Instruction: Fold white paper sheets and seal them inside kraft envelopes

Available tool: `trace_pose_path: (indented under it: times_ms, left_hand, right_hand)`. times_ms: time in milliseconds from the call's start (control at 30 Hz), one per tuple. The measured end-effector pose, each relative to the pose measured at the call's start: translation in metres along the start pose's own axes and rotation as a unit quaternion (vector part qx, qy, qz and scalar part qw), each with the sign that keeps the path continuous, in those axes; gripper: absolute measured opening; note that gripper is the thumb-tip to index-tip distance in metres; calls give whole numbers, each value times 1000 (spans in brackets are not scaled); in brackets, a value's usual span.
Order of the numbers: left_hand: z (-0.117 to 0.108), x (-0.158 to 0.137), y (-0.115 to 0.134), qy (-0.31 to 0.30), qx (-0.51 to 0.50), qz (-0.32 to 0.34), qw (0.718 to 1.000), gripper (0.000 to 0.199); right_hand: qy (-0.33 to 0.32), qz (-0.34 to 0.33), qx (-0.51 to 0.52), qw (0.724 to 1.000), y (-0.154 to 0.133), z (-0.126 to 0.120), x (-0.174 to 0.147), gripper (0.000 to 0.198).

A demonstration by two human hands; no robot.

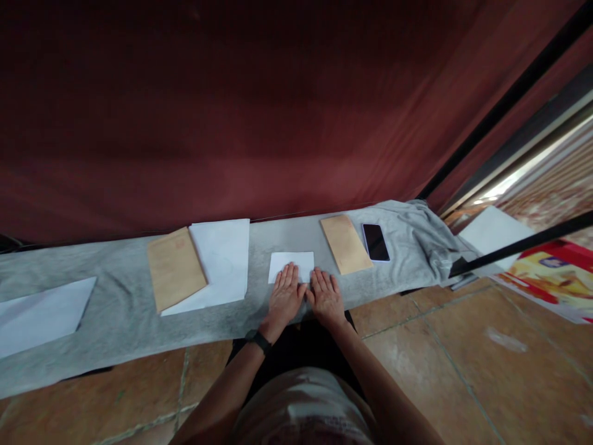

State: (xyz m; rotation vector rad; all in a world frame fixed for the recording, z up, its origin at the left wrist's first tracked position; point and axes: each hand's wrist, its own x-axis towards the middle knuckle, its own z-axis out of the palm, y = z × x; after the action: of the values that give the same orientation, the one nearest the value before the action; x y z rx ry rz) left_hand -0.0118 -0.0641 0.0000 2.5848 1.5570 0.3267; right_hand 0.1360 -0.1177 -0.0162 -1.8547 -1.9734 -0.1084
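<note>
The small paper (287,258) is showing white, like the larger sheets (225,256); the left envelope (176,270) and right envelope (346,244) are looking tan. The phone (376,242) is showing black within a pale lilac edge. The cloth (123,309) is showing mottled grey, the backdrop (278,123) dark red.

Dark red backdrop (259,123), shading to near black at the top, stands behind a long, narrow worktop (120,321) draped in grey cloth (125,259). Brown floor tiles (417,358) lie below. At right, a black bar (500,108) slants before a bright strip (508,181).
</note>
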Motion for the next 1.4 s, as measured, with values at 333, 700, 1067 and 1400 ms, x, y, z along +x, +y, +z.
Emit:
trace_pose_path:
  times_ms: [333, 700, 1067, 1400]
  left_hand:
    - [-7, -9, -28, 36, 29, -45, 998, 61]
    - [-8, -9, -28, 31, 36, -40, 998, 60]
    - [-5, -7, -29, 30, 31, -51, 998, 59]
    - [-2, 29, -6, -34, -34, 39, 998, 54]
  right_hand:
    - [-4, 8, 7, 1000, -1, -2, 1, 53]
    - [-61, -16, 60, 996, -27, 1, 39, 51]
    - [-34, 9, 38, 999, -12, 13, 34, 53]
    - [-60, 1, 16, 998, -11, 11, 34, 53]
